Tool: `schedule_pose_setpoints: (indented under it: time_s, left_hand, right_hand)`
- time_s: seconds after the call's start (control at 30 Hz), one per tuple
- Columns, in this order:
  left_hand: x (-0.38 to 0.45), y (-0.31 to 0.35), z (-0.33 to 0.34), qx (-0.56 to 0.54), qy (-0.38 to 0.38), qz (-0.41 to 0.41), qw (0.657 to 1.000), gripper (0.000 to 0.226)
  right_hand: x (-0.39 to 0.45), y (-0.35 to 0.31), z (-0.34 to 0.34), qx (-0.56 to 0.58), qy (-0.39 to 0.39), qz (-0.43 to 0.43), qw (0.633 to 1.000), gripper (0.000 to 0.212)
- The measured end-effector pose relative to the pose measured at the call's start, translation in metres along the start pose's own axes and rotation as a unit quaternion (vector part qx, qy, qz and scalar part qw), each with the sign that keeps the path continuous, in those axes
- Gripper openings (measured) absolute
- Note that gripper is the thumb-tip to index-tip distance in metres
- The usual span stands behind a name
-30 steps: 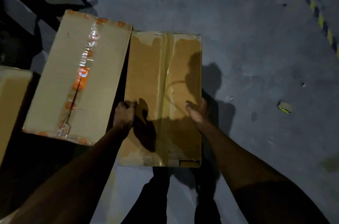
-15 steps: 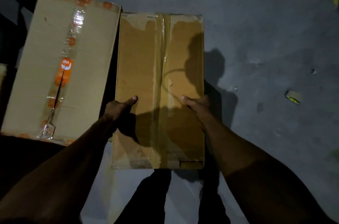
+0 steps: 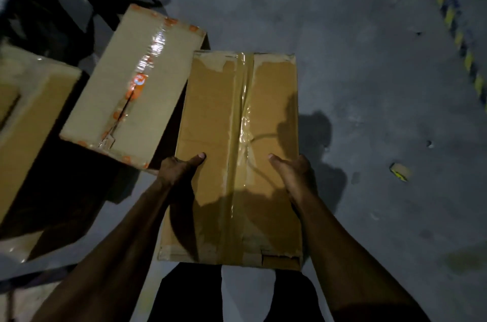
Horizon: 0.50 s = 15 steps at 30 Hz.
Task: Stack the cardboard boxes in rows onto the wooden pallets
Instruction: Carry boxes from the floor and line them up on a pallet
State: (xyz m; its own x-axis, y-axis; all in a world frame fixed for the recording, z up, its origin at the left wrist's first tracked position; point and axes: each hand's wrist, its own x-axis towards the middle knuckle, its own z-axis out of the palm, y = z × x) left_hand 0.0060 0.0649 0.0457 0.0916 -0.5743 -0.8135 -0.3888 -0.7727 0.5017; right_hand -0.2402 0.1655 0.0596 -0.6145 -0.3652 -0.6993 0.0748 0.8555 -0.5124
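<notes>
My left hand (image 3: 176, 171) and right hand (image 3: 292, 176) clamp the brown box (image 3: 237, 137) by its sides. I'd keep it level, w/ the orange-taped box (image 3: 131, 84) close at 10 o'clock.

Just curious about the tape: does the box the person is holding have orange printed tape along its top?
No, the held box is sealed with plain clear-brown tape; the orange printed tape is on the neighbouring box to its left.

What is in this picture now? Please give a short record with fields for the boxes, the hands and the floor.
held box: brown cardboard box with clear tape along its top
left hand: grips the box's left side, thumb on top
right hand: grips its right side, thumb on top
neighbour: paler cardboard box with orange-printed tape, to the left
floor: grey concrete, yellow-black striped line
</notes>
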Motion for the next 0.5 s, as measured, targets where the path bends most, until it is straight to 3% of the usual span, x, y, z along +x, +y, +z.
schedule_pose_setpoints:
  time_s: [0.17, 0.2, 0.33, 0.5]
  left_hand:
    - [-0.089, -0.032, -0.006, -0.064, 0.013, 0.022, 0.998, 0.1]
    - [-0.112, -0.04, -0.005, -0.086, 0.025, 0.025, 0.996, 0.1]
    - [-0.215, -0.072, 0.012, -0.154, 0.097, 0.053, 0.982, 0.05]
    - [-0.331, -0.13, 0.015, -0.221, 0.185, 0.079, 0.954, 0.038]
  right_hand:
    - [-0.064, 0.027, -0.056, -0.005, -0.007, -0.066, 0.998, 0.072]
    - [-0.075, 0.032, -0.068, -0.01, -0.013, -0.092, 0.996, 0.07]
    - [-0.118, 0.049, -0.112, -0.044, -0.045, -0.162, 0.985, 0.066]
    - [-0.181, 0.061, -0.152, -0.081, -0.105, -0.244, 0.961, 0.059]
